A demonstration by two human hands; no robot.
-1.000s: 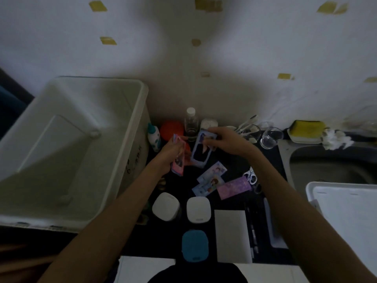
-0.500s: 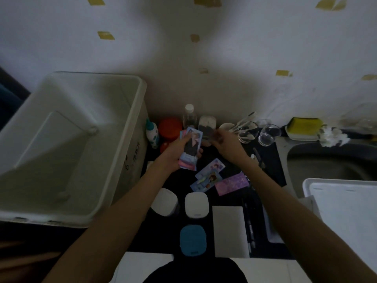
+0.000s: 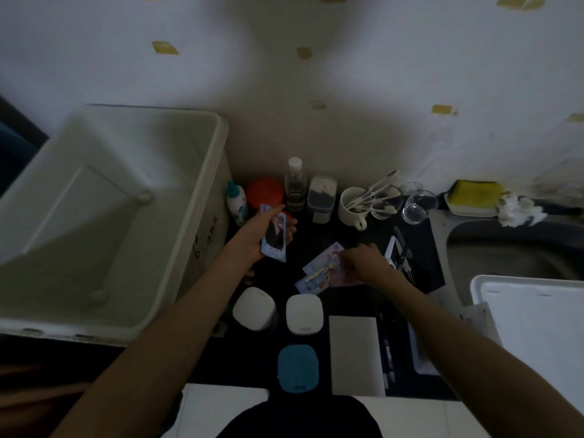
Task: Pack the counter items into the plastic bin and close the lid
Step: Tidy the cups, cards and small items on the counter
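Observation:
A large white plastic bin [image 3: 202, 216] stands open at the left of the dark counter. My left hand [image 3: 262, 235] holds a small stack of photo cards [image 3: 275, 238] beside the bin's right wall. My right hand [image 3: 363, 260] reaches down onto several more cards [image 3: 319, 270] lying on the counter, its fingers touching them and a pink card partly hidden under it. The bin's white lid [image 3: 537, 317] lies at the right, over the sink's edge.
Along the wall stand a small bottle [image 3: 236, 202], an orange lid [image 3: 264, 192], a clear bottle [image 3: 295, 184], a canister [image 3: 321, 197], a mug with utensils [image 3: 352, 207] and glasses [image 3: 418, 205]. Near me lie two white containers [image 3: 254, 308], a blue one [image 3: 297, 368], a white card [image 3: 354, 352] and pens [image 3: 387, 343].
My right hand let go of the card it was passing over and dropped to the cards on the counter. My left hand now holds that card on its stack.

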